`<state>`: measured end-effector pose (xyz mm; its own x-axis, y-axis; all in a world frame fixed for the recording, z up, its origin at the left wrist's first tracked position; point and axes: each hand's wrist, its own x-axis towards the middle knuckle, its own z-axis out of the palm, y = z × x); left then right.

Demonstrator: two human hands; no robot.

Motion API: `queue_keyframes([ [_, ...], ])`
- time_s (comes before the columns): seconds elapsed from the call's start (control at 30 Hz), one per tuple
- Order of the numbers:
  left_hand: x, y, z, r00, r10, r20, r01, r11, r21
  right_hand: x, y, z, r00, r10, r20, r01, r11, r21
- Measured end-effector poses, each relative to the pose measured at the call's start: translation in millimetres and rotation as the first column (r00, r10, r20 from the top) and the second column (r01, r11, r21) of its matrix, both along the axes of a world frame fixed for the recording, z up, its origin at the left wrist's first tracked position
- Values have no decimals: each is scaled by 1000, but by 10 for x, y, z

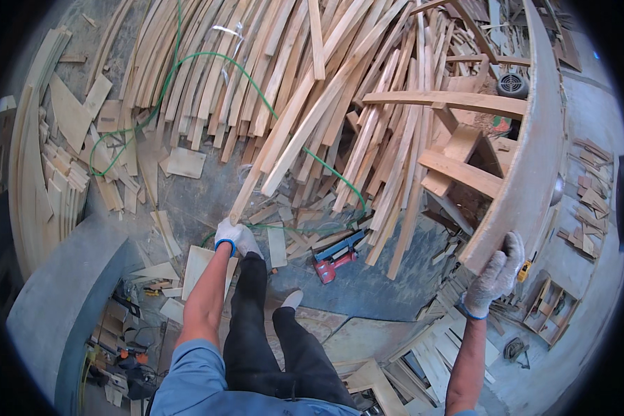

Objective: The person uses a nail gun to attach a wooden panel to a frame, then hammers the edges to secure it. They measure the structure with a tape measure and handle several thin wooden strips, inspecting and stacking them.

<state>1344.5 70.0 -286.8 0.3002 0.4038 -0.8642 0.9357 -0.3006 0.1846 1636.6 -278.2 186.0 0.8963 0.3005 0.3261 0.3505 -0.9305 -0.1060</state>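
Note:
My left hand (pixel 230 237), in a white work glove with a blue cuff, is closed round the near end of a long wooden strip (pixel 274 145). The strip slants up and away to the right across a large pile of similar strips (pixel 208 90). At the right, my right hand (pixel 496 274), gloved too, lies with fingers stretched out against the near end of a long wooden tabletop (pixel 527 173) on a timber frame (pixel 457 173). It holds nothing that I can see. On the floor between my hands lies a red nail gun (pixel 329 267).
A green hose (pixel 253 83) loops over the pile. Offcuts (pixel 187 163) litter the floor round my feet. A grey curved-looking surface (pixel 69 277) stands at left, beside stacked boards (pixel 31 173). A wooden tray (pixel 551 308) lies at right, near a yellow tool (pixel 525 270).

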Motion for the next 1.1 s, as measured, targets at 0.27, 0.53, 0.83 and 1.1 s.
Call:
queue_keyframes([
  [0.27, -613, -69, -890, 874, 468, 126, -483, 866, 131, 15, -60, -10, 998, -60, -22, 61, 997, 45],
  [0.53, -554, -360, -921, 491, 858, -152, -848, 429, -312, -8, 25, 13, 1000, 16, 4, -16, 999, -30],
  [0.83, 637, -778, -397, 680, 732, 35, -677, 646, -353, 27, 121, 27, 997, 62, 48, -61, 998, -9],
  [1.1, 925, -829, 581, 970, 181, 161, -185, 983, 9, 48, 140, 18, 995, 66, 79, -65, 998, -18],
])
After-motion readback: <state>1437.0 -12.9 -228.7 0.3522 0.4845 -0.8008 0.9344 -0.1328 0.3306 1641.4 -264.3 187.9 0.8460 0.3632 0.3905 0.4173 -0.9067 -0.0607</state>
